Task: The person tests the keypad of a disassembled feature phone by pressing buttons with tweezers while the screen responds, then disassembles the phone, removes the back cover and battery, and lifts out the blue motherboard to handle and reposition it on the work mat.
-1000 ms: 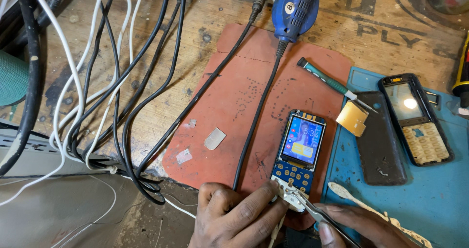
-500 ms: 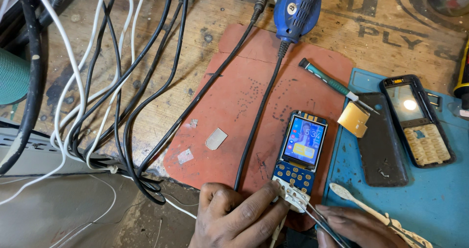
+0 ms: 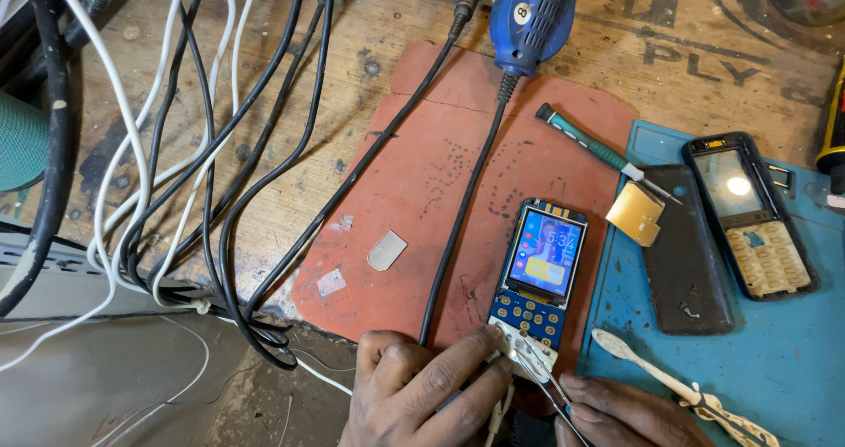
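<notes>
A bare phone board with a lit colour screen and blue keypad contacts lies on a red mat. My left hand presses its fingertips on the board's lower end, on a small white part. My right hand grips thin metal tweezers whose tips touch that same lower end.
A blue mat at right carries a black phone cover, a phone front frame with keypad, a gold foil piece, a green-handled screwdriver and a white spudger. A blue rotary tool and several cables cross the wooden bench.
My right hand has moved a little further into view at the bottom, keeping the tweezers at the board's lower end. The left hand and the board have hardly shifted.
</notes>
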A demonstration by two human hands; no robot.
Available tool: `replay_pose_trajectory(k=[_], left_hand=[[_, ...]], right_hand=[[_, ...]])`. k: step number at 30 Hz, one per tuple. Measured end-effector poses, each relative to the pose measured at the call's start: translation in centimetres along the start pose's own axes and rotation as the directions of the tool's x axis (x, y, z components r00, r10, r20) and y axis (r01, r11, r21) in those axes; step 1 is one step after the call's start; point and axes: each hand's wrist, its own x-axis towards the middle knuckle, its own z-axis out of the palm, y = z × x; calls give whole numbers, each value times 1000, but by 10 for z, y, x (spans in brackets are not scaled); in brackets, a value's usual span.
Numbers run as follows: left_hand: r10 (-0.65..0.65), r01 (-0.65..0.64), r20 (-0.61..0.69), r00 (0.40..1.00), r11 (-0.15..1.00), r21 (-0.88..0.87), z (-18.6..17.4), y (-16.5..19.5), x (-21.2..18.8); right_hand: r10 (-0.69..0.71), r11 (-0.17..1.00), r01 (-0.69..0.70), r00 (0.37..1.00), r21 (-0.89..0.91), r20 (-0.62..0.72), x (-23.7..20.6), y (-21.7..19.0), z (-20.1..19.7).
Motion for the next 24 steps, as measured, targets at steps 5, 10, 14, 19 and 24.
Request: replay_pose_trajectory(k=[5,10,14,19,24], left_hand=[[28,-28,-6,1000,1000,2,-1,-2,0],[16,-17,-13,1000,1000,-1,0,-1,-1],[13,-13,-7,1000,1000,4,0,-1,-1],[6,-6,1,1000,1000,6,-1,0,1],[18,-18,-13,1000,1000,6,-2,0,3]], right_hand=[[-10,997,9,1000,76,15,-5,6,2],[120,977,-133,989,165,85,-18,10,4],[304,891,-346,935,294,181,-28,15,5],[476,738,-543,840,401,262,-37,28,8],[409,699,-555,828,451,384,-45,44,11]])
